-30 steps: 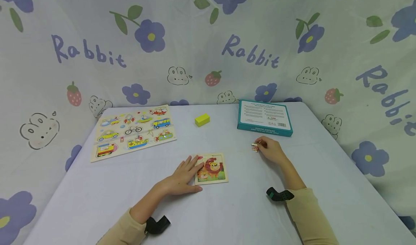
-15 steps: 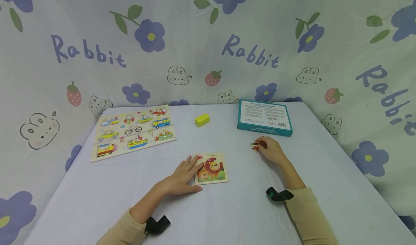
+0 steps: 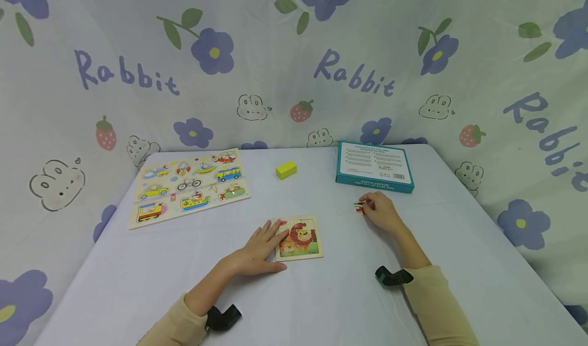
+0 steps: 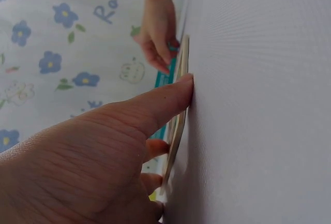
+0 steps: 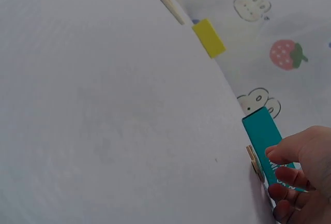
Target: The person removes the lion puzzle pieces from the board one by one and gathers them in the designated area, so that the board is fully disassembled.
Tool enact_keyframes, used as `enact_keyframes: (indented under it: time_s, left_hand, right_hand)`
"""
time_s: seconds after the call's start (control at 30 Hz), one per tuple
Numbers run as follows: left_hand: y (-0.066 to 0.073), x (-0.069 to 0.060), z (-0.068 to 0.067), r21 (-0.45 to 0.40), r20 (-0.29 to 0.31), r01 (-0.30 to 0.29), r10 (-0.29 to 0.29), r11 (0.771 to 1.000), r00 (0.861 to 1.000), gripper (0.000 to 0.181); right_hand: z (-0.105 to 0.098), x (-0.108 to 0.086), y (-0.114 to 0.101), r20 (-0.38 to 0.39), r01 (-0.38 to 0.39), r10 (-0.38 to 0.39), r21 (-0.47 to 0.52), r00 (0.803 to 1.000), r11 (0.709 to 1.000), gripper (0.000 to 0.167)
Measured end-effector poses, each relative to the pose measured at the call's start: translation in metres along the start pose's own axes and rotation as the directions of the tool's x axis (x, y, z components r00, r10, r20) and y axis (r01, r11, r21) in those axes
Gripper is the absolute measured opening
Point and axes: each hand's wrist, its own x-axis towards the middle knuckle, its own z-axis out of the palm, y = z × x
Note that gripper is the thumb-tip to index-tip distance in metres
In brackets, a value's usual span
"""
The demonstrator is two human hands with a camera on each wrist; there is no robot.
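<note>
A square lion puzzle lies flat on the white table. My left hand rests with spread fingers over its left edge, the thumb on the cloth by its lower left corner; the left wrist view shows the thumb beside the thin board's edge. Right of the puzzle, my right hand pinches a small colourful piece by its right side, close above the table. The right wrist view shows this piece edge-on by the curled fingers; their exact contact is partly hidden.
At the back left lies a vehicle puzzle board. A yellow block stands at the back middle, and a teal box lies at the back right, just beyond my right hand.
The small piece at my right fingertips has turned and shifted slightly left since the oldest frame. My left hand and the lion puzzle have stayed where they were.
</note>
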Motion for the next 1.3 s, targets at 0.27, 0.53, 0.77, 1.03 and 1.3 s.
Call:
enact_keyframes:
  time_s: [0.27, 0.53, 0.77, 1.03, 1.3]
  left_hand:
    - [0.0, 0.0, 0.0, -0.003, 0.002, 0.004, -0.004, 1.0, 1.0, 0.083]
    - [0.001, -0.001, -0.001, -0.006, -0.012, -0.004, 0.004, 1.0, 1.0, 0.083]
    - [0.0, -0.001, 0.0, -0.01, -0.012, -0.01, 0.01, 1.0, 1.0, 0.082]
    - [0.001, -0.002, -0.001, -0.004, -0.009, -0.012, 0.012, 1.0, 1.0, 0.081]
    - [0.002, -0.003, -0.001, 0.011, -0.003, 0.0, 0.0, 1.0, 1.0, 0.08]
  right_hand:
    - [0.004, 0.001, -0.015, 0.004, 0.035, -0.035, 0.021, 0.999, 0.999, 0.02]
    - [0.012, 0.0, -0.039, 0.026, 0.142, -0.142, 0.015, 0.99, 0.99, 0.029]
    - [0.025, -0.005, -0.061, 0.077, 0.202, -0.202, 0.015, 0.976, 0.979, 0.035]
    - [0.037, -0.017, -0.086, 0.138, 0.315, -0.311, -0.011, 0.94, 0.949, 0.036]
    - [0.057, -0.026, -0.098, 0.237, 0.365, -0.345, -0.046, 0.908, 0.93, 0.037]
